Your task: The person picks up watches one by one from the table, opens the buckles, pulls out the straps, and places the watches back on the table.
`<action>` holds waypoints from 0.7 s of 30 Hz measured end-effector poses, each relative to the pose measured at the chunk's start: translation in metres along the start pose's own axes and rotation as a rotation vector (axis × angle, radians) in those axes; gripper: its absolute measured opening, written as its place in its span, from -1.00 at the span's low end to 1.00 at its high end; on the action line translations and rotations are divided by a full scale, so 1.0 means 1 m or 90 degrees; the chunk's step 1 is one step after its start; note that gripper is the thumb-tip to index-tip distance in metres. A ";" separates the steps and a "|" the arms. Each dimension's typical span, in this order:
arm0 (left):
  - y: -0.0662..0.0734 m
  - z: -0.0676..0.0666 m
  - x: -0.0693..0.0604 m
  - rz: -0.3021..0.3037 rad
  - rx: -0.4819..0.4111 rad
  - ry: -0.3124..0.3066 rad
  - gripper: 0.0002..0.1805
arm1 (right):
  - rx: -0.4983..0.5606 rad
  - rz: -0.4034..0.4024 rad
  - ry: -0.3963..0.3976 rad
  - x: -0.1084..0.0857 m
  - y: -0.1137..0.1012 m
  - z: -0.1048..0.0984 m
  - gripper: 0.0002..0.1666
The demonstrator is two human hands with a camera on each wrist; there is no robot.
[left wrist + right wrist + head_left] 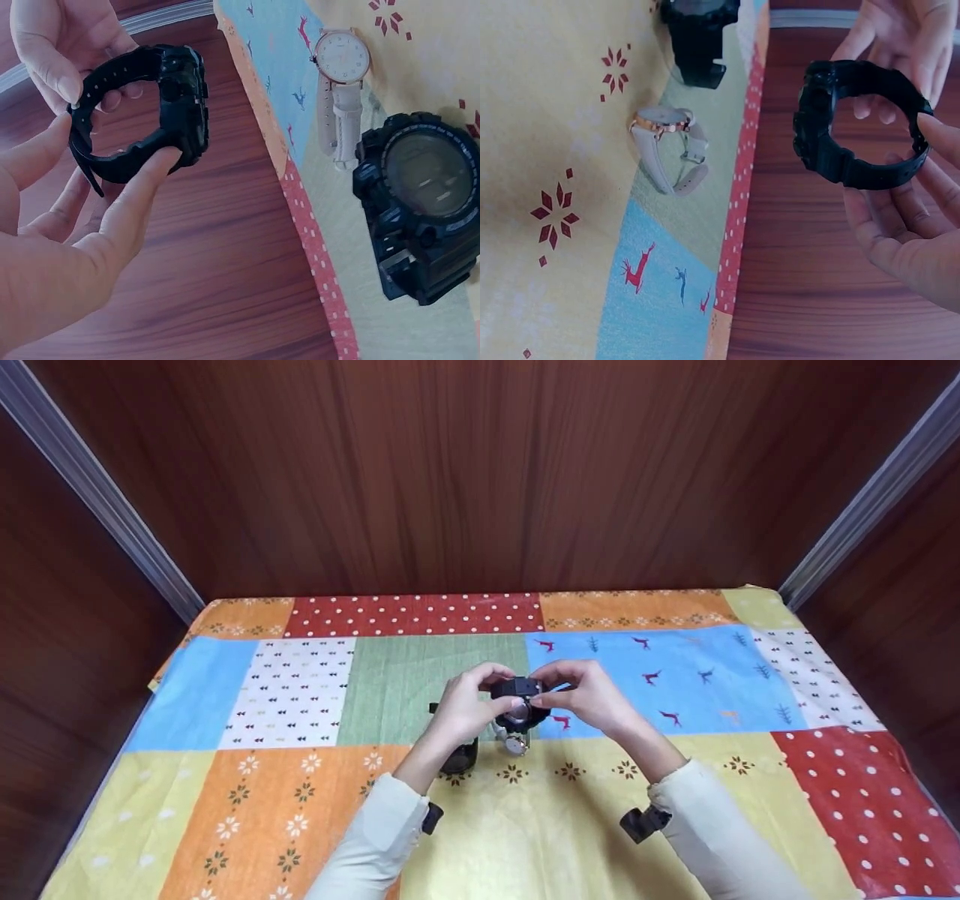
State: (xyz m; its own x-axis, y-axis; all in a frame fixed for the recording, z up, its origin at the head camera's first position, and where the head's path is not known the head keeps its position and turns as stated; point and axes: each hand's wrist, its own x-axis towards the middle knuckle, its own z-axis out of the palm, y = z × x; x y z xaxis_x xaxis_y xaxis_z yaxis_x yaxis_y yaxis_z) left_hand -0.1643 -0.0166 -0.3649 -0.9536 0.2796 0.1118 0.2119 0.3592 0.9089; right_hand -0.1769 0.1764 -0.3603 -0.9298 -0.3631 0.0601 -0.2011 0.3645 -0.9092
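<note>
A black digital-style wristwatch [516,688] is held up above the cloth between both hands, its strap bent round into a loop. My left hand [466,701] grips one side of it, thumb and fingers on the strap and by the case [184,105]. On the other side, my right hand [585,694] pinches the strap [889,174] near its ends. Below the hands lies a watch with a white strap and rose-gold rim [343,58]. Beside that, a second black watch [427,176] with a round face rests on the cloth, partly hidden by the left arm in the head view.
A patchwork tablecloth [300,825] of coloured, patterned squares covers the table. Brown wood-grain panels [480,472] rise behind and at both sides, with metal strips [112,495] at the corners. Each wrist wears a small black camera [645,823].
</note>
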 end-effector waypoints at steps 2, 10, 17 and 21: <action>0.003 0.000 0.000 0.008 0.021 -0.004 -0.69 | -0.003 0.001 0.000 0.000 -0.001 -0.001 -0.69; 0.009 0.002 0.001 0.014 0.079 -0.009 -0.67 | -0.008 0.009 0.000 -0.002 -0.006 -0.001 -0.69; 0.011 0.003 0.001 0.007 0.088 -0.004 -0.71 | -0.019 0.002 0.001 -0.002 -0.008 -0.001 -0.70; 0.011 0.004 0.001 0.006 0.087 0.001 -0.73 | -0.021 0.005 0.004 -0.003 -0.009 -0.001 -0.70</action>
State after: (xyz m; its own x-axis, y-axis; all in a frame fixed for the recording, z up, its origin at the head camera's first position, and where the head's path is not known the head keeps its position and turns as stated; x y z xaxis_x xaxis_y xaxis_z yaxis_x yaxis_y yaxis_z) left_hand -0.1622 -0.0087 -0.3563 -0.9517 0.2826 0.1203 0.2476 0.4741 0.8449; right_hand -0.1729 0.1748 -0.3520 -0.9331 -0.3553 0.0561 -0.2041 0.3945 -0.8959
